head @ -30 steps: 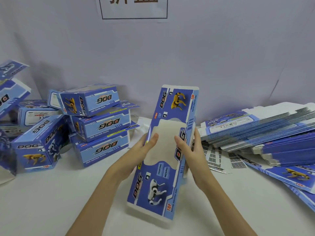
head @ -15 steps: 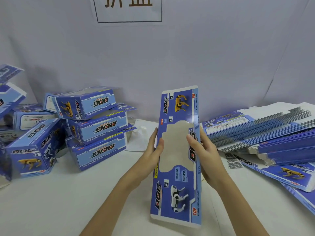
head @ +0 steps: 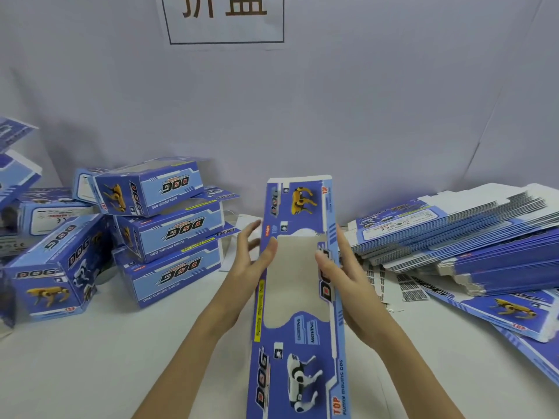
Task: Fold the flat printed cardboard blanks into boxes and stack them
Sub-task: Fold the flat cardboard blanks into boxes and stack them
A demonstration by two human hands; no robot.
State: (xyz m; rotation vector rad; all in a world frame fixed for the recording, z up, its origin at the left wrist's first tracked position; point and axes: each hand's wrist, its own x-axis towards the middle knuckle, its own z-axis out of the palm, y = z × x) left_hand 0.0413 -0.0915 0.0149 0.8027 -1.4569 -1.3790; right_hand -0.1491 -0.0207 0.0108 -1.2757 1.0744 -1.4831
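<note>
I hold a flat blue printed blank [head: 302, 334] upright over the white table, its long axis running away from me, with a window cut-out in its middle. My right hand [head: 344, 276] pinches the blank's right edge, thumb on the front and fingers behind. My left hand [head: 249, 261] has its thumb against the left edge, while its straight, spread fingers show beside the card. Three folded boxes [head: 169, 231] marked DOG are stacked at the left. A thick pile of flat blanks [head: 459, 237] lies at the right.
More folded boxes [head: 51, 273] lie loosely at the far left, some tilted. Barcode sheets [head: 408, 288] lie under the edge of the flat pile. A grey wall with a paper sign [head: 223, 22] closes the back. Bare table [head: 90, 367] shows in front.
The blank has swung from tilted to nearly straight and come closer to me. My left fingers have come out from behind it and spread beside its edge.
</note>
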